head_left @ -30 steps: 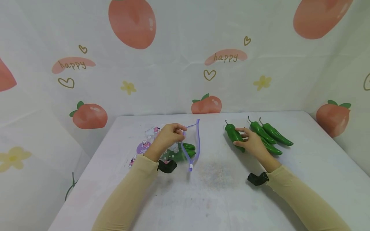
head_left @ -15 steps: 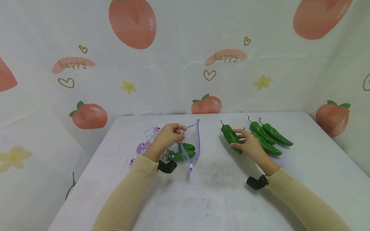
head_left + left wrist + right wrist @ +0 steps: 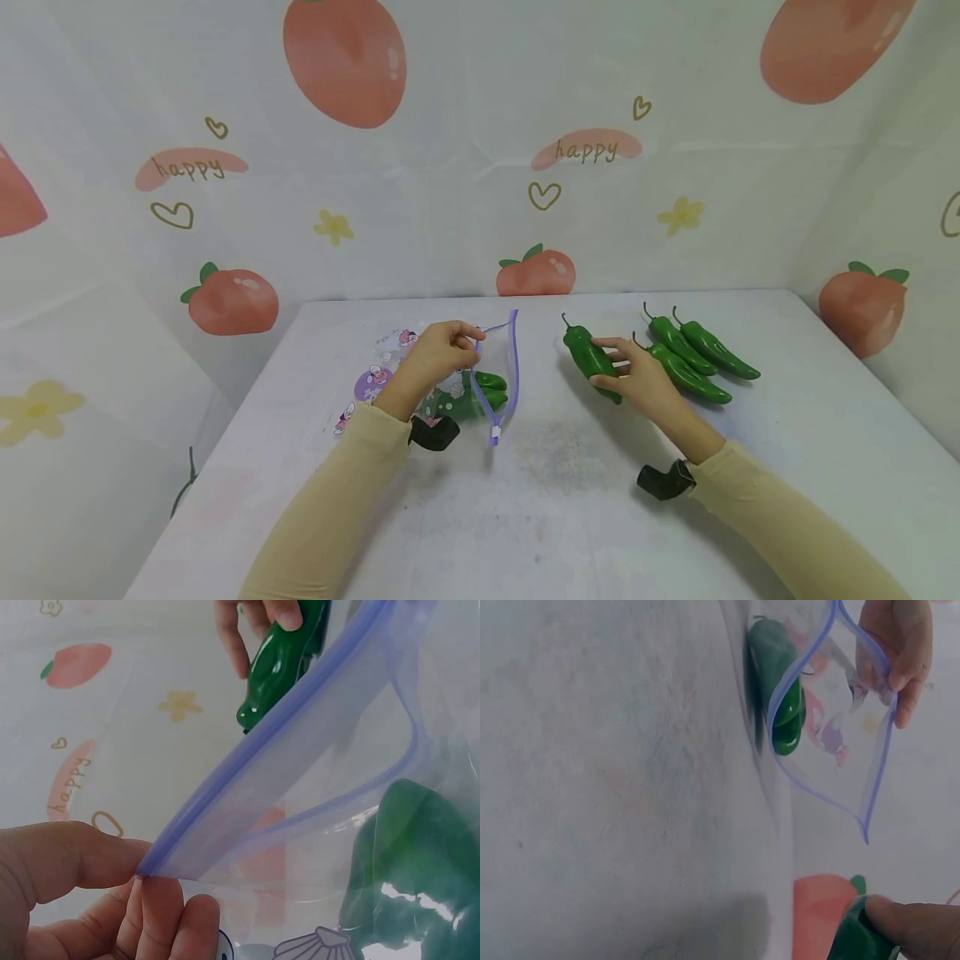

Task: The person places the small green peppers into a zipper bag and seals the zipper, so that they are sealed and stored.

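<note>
My left hand (image 3: 440, 351) pinches the rim of a clear zip bag (image 3: 514, 360) with a purple edge and slider. In the left wrist view, thumb and fingers grip that purple rim (image 3: 225, 791), and the bag's mouth gapes. Green peppers (image 3: 786, 712) lie inside the bag, their tips toward the opening. To the right of the bag, my right hand (image 3: 637, 375) holds another green pepper (image 3: 587, 354) between thumb and fingers, its stem pointing up and away. A shadow shows on the table below this pepper.
Three more green peppers (image 3: 688, 373) lie on the white table (image 3: 525, 525) to the right of my right hand. A fruit-printed cloth (image 3: 435, 200) hangs behind the table's back edge. Black straps (image 3: 663, 481) sit at both wrists.
My right hand has moved left with its pepper, away from the three loose peppers and closer to the bag. My left hand and the bag have stayed in place.
</note>
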